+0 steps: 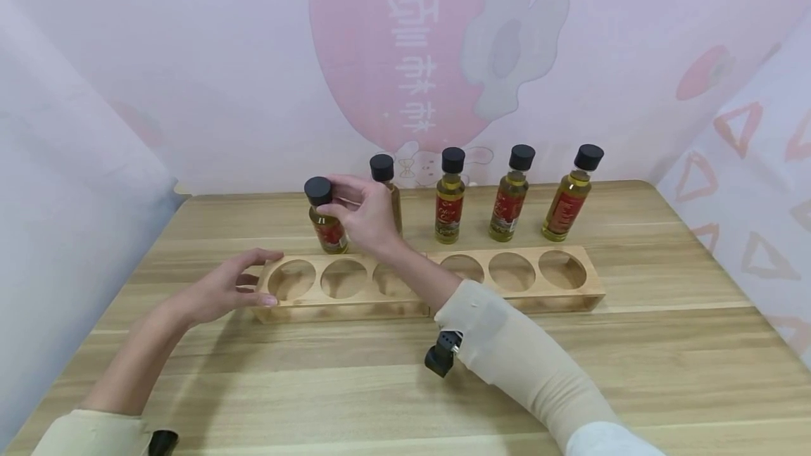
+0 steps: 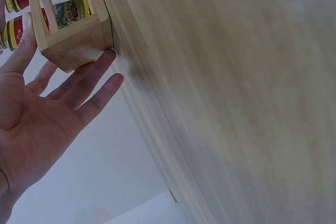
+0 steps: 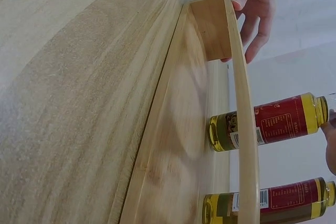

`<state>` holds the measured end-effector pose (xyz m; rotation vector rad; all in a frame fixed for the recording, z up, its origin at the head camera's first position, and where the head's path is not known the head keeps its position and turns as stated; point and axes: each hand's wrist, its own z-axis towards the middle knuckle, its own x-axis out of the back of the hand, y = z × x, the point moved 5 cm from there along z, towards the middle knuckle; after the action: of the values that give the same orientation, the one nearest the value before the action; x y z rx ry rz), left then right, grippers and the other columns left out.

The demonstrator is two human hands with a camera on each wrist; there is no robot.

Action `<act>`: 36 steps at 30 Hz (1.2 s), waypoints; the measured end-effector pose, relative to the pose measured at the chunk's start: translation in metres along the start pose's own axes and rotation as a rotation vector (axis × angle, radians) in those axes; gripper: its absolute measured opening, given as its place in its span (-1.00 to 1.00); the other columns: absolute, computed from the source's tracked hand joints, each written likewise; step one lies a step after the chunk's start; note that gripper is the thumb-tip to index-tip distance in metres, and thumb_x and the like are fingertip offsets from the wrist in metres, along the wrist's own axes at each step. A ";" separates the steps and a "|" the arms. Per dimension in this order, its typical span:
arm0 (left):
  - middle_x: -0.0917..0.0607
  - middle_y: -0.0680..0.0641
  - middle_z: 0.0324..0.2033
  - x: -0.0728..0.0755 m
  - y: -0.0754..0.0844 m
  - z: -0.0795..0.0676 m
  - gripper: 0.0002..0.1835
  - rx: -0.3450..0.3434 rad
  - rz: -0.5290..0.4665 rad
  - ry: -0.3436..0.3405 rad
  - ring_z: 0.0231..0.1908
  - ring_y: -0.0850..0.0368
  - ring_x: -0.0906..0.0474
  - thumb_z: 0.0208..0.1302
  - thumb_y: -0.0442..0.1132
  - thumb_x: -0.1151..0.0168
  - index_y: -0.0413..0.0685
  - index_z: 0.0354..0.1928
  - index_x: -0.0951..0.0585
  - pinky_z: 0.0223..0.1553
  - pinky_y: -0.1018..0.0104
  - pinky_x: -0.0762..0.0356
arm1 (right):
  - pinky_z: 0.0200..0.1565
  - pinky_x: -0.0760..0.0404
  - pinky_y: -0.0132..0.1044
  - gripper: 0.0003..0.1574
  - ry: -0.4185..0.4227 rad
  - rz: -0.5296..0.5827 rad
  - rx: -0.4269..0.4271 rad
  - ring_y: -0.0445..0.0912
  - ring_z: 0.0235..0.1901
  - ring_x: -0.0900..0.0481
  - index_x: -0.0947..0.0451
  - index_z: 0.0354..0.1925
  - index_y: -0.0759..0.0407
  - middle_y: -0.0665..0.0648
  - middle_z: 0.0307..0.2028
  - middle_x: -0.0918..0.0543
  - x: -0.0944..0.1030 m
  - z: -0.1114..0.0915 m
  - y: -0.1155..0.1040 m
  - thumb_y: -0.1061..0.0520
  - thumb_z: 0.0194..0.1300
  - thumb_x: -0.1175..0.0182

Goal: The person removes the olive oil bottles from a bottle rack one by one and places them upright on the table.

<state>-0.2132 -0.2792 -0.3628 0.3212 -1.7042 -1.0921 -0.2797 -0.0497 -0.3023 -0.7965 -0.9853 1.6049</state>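
My right hand [image 1: 370, 213] pinches a small olive oil bottle [image 1: 331, 234] near its black cap, between thumb and fingers. This bottle has a red label and leans slightly, just behind the wooden rack [image 1: 591, 281]. In the right wrist view the bottle [image 3: 281, 121] shows its label and barcode, partly crossed by the top rail. At the rack's left end, my left hand [image 1: 218, 287] holds it, thumb at the front edge and forefinger at the back. The left wrist view shows the left hand's fingertips [image 2: 107, 56] against the end panel [image 2: 79, 45]. All the rack's visible round holes hold no bottle.
Behind the rack stand more oil bottles in a row: one [image 1: 395, 206] partly hidden by my right hand, then others [image 1: 449, 210] [image 1: 508, 206] [image 1: 567, 206] to the right. The wooden table [image 1: 317, 385] ends at a printed cloth backdrop [image 1: 241, 90].
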 end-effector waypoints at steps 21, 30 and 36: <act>-0.27 -0.54 0.41 0.000 0.001 -0.001 -0.27 0.003 0.005 -0.006 0.14 -0.52 -0.55 0.33 -0.37 -0.42 -0.49 0.40 -0.28 0.11 -0.19 -0.65 | 0.08 -0.67 -0.44 -0.45 0.007 -0.105 -0.058 0.03 0.07 -0.75 -0.63 0.19 0.40 0.33 0.04 -0.74 -0.007 0.019 0.003 0.41 0.21 -0.44; -0.28 -0.53 0.42 0.000 -0.001 0.000 -0.25 0.011 0.003 -0.008 0.14 -0.51 -0.55 0.32 -0.36 -0.42 -0.49 0.42 -0.27 0.12 -0.19 -0.64 | 0.09 -0.65 -0.48 -0.42 -0.016 -0.150 -0.113 0.08 0.12 -0.72 -0.57 0.26 0.39 0.34 0.09 -0.73 -0.011 0.024 0.003 0.38 0.28 -0.39; -0.28 -0.53 0.42 0.000 -0.001 0.000 -0.27 0.010 0.002 -0.006 0.14 -0.51 -0.55 0.32 -0.36 -0.42 -0.49 0.40 -0.28 0.12 -0.17 -0.65 | 0.08 -0.64 -0.50 -0.40 -0.037 -0.148 -0.119 0.08 0.12 -0.71 -0.55 0.28 0.40 0.35 0.11 -0.71 -0.012 0.026 0.003 0.41 0.28 -0.38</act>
<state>-0.2133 -0.2799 -0.3632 0.3236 -1.7152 -1.0843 -0.3008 -0.0674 -0.2932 -0.7576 -1.1481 1.4491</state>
